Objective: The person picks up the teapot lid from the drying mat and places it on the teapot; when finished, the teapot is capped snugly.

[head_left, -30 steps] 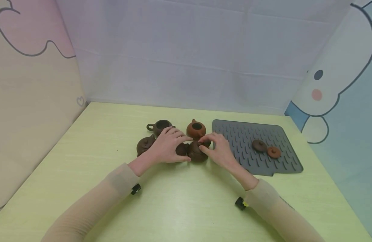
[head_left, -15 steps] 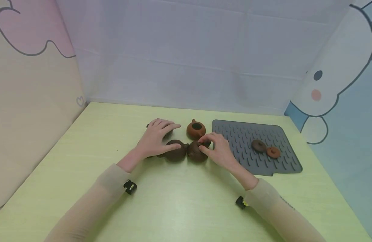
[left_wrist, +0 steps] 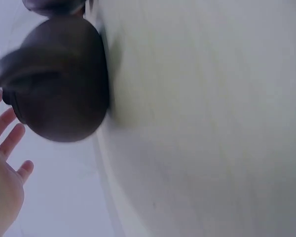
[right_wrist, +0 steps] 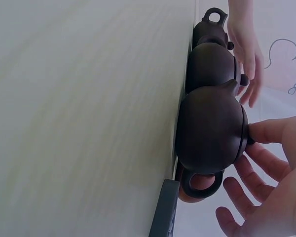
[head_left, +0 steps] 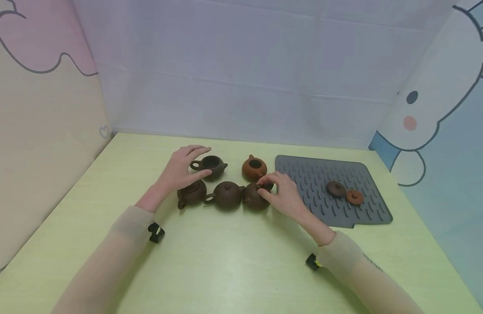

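My right hand point(head_left: 283, 194) pinches the knob of the lid on a dark brown teapot point(head_left: 255, 198); the lid sits on the pot. In the right wrist view, thumb and forefinger of the right hand point(right_wrist: 276, 173) meet at that knob. My left hand point(head_left: 178, 171) hovers with spread fingers beside a lidless dark teapot point(head_left: 212, 167), holding nothing. Two more lidded brown teapots, a middle one point(head_left: 227, 196) and a left one point(head_left: 192, 194), stand in the front row. Large and blurred, a dark teapot point(left_wrist: 64, 98) fills part of the left wrist view.
A lidless reddish-brown teapot point(head_left: 255, 168) stands behind the row. To the right lies a grey ridged mat point(head_left: 304, 183), bearing a dark lid point(head_left: 337, 189) and a reddish lid point(head_left: 355, 197). A pale cloth backdrop point(head_left: 241, 78) rises behind the table point(head_left: 225, 261).
My left hand has moved left, away from the middle teapot and past the left one, uncovering the row. The right hand has stayed at the right teapot's lid.
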`<action>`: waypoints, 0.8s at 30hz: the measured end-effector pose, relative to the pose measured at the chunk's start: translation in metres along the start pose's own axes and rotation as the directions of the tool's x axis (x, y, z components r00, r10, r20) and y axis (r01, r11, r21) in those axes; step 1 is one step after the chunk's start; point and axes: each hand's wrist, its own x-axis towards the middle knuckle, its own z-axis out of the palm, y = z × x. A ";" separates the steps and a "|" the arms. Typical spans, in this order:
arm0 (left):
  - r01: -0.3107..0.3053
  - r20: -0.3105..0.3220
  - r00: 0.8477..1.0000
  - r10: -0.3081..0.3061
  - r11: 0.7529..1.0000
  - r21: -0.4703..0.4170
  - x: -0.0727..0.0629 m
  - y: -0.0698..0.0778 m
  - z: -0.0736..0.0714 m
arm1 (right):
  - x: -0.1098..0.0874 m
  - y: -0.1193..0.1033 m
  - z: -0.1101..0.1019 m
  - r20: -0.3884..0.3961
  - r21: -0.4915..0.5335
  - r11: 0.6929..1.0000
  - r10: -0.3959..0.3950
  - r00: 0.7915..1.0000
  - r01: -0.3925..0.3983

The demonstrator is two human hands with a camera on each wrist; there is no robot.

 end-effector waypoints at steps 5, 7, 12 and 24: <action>0.043 0.067 0.997 -0.041 0.999 -0.026 -0.001 -0.018 -0.005 | 0.000 0.000 0.000 -0.001 0.003 1.000 -0.004 1.000 0.004; 0.065 0.108 0.992 -0.059 0.997 -0.052 -0.001 -0.024 -0.006 | 0.000 0.001 0.001 0.000 -0.001 1.000 -0.005 1.000 0.005; 0.111 0.194 0.977 -0.089 0.988 -0.107 0.000 -0.037 -0.006 | -0.001 0.002 0.001 0.003 -0.008 1.000 -0.003 1.000 0.003; 0.204 0.420 0.898 -0.130 0.970 -0.136 0.004 -0.049 -0.003 | -0.001 0.002 0.001 0.013 0.000 1.000 0.012 1.000 -0.012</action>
